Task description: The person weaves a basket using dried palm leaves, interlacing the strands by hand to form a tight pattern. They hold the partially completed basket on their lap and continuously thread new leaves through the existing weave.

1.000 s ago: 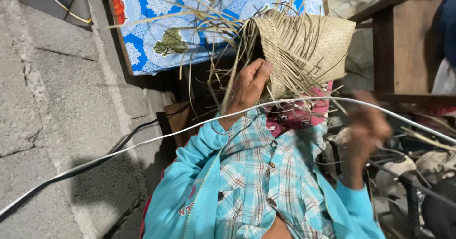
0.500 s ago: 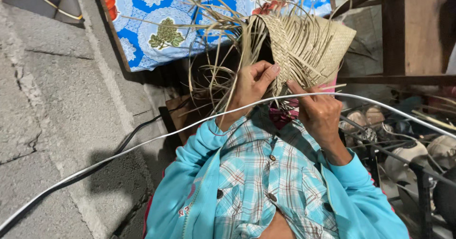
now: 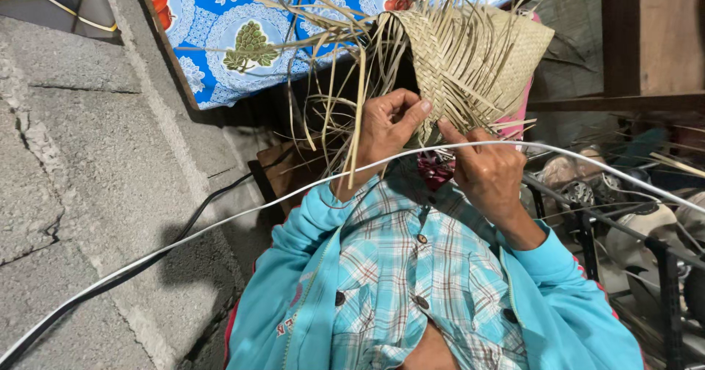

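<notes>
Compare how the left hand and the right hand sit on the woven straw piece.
The left hand curls its fingers around loose strips at the woven piece's lower left edge; the right hand sits lower, forefinger pointing up against the weave. Both are bare, in turquoise sleeves, touching the piece.

Soft, even daylight is brightening the concrete wall [image 3: 81, 194] toward nine o'clock, a dark shadow is pooling near seven o'clock, and wide-angle distortion is bending the sharp frame's edges.
</notes>
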